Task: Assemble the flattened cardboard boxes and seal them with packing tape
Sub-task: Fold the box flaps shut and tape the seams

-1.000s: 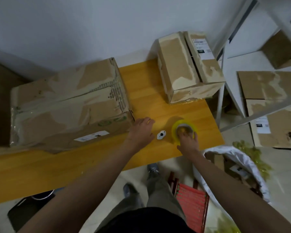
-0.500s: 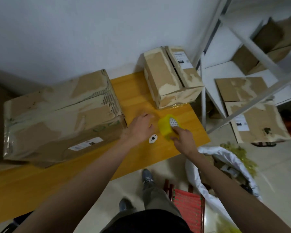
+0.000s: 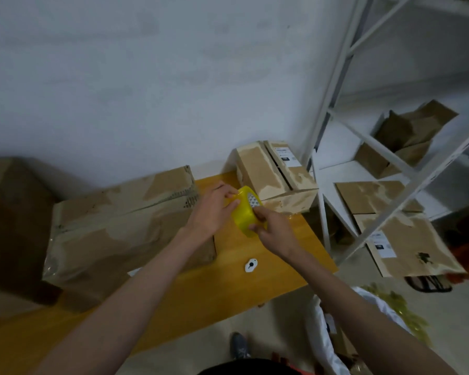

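— What's the grip like?
— Both hands are clamped on the roll of tape (image 3: 243,211), held up above the worktop (image 3: 276,269). The right hand (image 3: 275,230) curls round its near side, thumb on the yellow band. The left hand (image 3: 214,209) pinches at the top edge of the roll with thumb and fingertips.
— Is the tape pulled out?
— Too blurred to tell; I can't see a loose end.
— What lies nearest?
— Just behind the roll stands a small cardboard box (image 3: 276,177), its top flaps folded shut with a dark slit between them and a white label on one flap. To the left lies a big cardboard box (image 3: 125,228), worn and shiny with old tape, resting on the worktop under the left forearm.
— Anything else on the worktop?
— A small white tag (image 3: 251,265) with a dark mark, lying flat between the two forearms, apart from both boxes.
— And further out?
— A white metal shelf (image 3: 336,169) stands to the right, with flattened cardboard sheets (image 3: 374,198) on it and a crumpled open carton (image 3: 406,136) higher up. A white bag (image 3: 322,336) sits on the floor below the right forearm.
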Motion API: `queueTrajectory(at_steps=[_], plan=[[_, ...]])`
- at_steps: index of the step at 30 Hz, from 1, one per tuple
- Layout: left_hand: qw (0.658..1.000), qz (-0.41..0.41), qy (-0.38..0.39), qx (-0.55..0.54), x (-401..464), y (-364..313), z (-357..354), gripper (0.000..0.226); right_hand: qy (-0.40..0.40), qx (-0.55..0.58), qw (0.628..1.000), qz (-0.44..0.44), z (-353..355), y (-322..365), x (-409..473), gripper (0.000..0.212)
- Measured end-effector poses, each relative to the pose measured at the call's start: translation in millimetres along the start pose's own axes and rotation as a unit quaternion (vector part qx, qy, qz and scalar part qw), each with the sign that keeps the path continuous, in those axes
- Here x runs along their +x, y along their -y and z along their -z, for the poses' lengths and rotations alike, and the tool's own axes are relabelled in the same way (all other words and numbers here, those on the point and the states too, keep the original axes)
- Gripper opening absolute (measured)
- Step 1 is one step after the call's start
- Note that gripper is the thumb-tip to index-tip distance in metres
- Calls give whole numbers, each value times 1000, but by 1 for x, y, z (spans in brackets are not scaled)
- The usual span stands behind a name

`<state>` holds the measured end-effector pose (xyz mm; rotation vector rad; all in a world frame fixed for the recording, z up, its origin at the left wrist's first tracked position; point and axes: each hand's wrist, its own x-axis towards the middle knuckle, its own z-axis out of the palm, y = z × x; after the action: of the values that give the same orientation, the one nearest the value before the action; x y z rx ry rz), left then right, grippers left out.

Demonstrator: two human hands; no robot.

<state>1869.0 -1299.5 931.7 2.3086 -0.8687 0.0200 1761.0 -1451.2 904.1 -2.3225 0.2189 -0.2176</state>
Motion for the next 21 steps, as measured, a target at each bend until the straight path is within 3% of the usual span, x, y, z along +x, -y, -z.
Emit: queueTrajectory(at_steps=[7, 10, 19, 21], plan=[[993, 56, -87, -63, 8, 3, 38, 2, 16, 22, 999, 43, 3, 38, 18, 15], [988, 97, -97, -77, 14, 10, 48, 11, 35, 21, 998, 55, 4, 48, 25, 13], [984, 178, -10, -2, 32, 28, 67, 12, 105, 46, 993, 42, -1, 61, 51, 32], [980, 198, 15, -30, 37, 32, 72, 14, 115, 69, 990, 37, -3, 61, 57, 28]])
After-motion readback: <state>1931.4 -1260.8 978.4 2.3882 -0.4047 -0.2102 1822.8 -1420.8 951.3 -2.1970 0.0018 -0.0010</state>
